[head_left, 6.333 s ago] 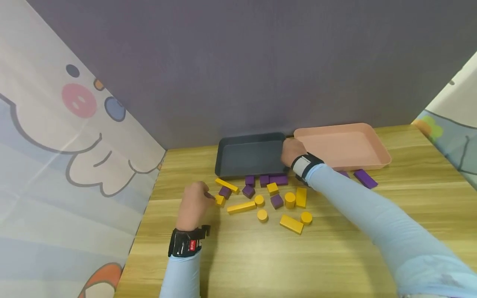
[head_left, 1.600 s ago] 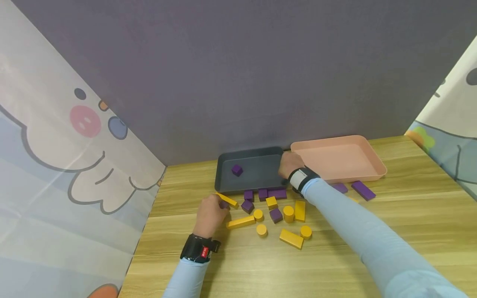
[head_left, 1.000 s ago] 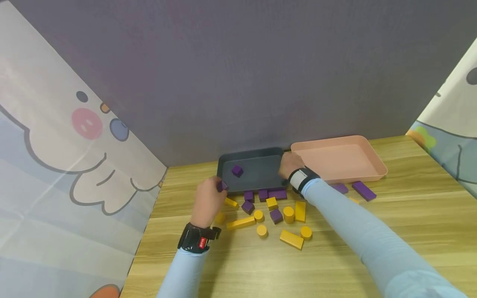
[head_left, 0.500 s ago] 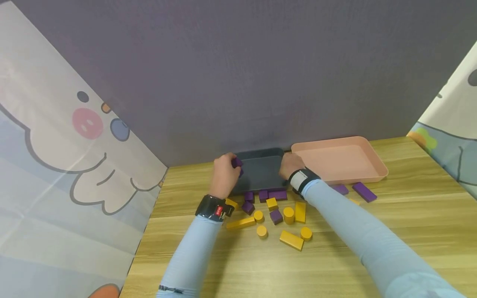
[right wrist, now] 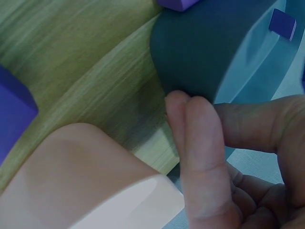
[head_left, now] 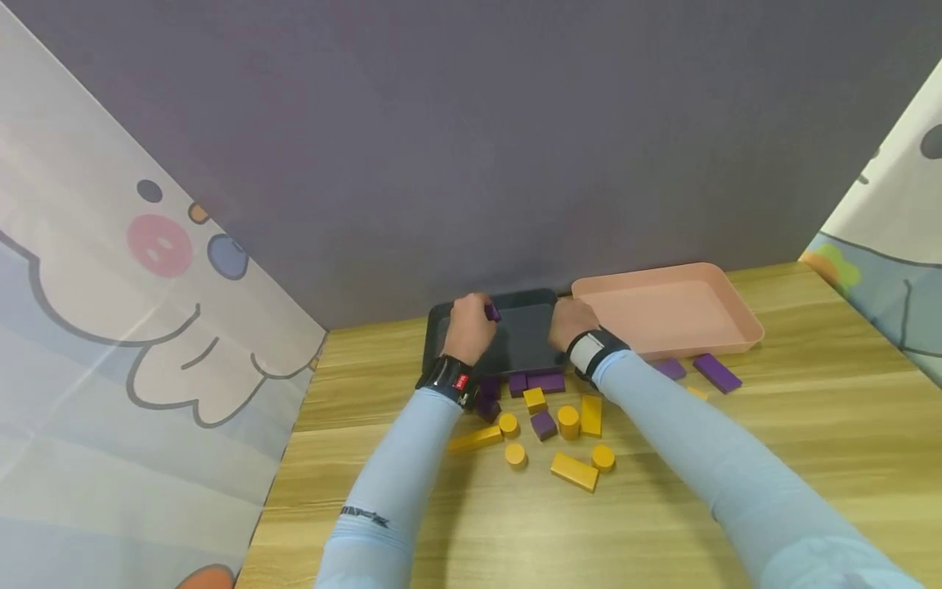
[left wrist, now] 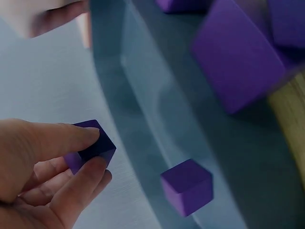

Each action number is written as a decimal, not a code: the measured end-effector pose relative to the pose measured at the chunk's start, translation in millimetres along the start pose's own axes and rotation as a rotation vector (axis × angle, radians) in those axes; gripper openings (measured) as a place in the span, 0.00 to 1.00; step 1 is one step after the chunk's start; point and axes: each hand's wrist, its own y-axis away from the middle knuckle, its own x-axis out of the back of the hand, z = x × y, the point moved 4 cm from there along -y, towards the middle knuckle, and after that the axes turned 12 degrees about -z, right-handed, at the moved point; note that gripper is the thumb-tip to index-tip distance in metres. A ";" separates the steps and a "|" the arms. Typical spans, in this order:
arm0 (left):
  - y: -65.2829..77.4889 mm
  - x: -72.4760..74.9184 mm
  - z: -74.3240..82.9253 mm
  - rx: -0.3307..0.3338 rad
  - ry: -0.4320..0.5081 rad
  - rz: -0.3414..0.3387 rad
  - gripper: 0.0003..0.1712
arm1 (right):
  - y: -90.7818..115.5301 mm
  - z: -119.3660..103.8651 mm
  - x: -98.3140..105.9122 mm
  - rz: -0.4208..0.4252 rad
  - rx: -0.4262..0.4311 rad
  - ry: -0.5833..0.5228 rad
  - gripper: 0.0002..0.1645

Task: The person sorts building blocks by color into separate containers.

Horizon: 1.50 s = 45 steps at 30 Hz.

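My left hand (head_left: 469, 331) pinches a purple cube (head_left: 492, 312) between thumb and fingers, over the dark grey tray (head_left: 526, 339). In the left wrist view the held cube (left wrist: 106, 147) appears beside the far inner wall. A second purple cube (left wrist: 187, 187) lies inside the tray; my left hand hides it in the head view. At the tray's right end, my right hand (head_left: 574, 323) grips the rim. The right wrist view shows its fingers outside the tray wall (right wrist: 200, 52) with the thumb on the inner side.
A pink tray (head_left: 673, 311) stands just right of the dark one. In front lie purple cubes, a purple block (head_left: 547, 383), yellow cylinders (head_left: 568, 422) and yellow bars (head_left: 574, 472). Two flat purple blocks (head_left: 717, 373) lie before the pink tray. A grey wall (head_left: 471, 164) rises behind.
My left hand has picked up a purple cube from left of the yellow bars and carried it up and right over the dark tray. Another cube went into the tray earlier. My right hand stays.
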 end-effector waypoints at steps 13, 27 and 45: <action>-17.3 -30.1 -2.3 0.030 -0.075 -0.111 0.16 | 3.4 -4.5 0.1 0.014 -0.005 0.032 0.09; -18.5 -35.4 -8.1 0.058 -0.129 -0.112 0.13 | 6.4 -4.8 1.8 -0.005 -0.010 0.035 0.07; -6.7 -22.5 -12.1 0.066 -0.128 -0.103 0.08 | 8.4 -3.4 1.4 -0.001 0.015 0.031 0.06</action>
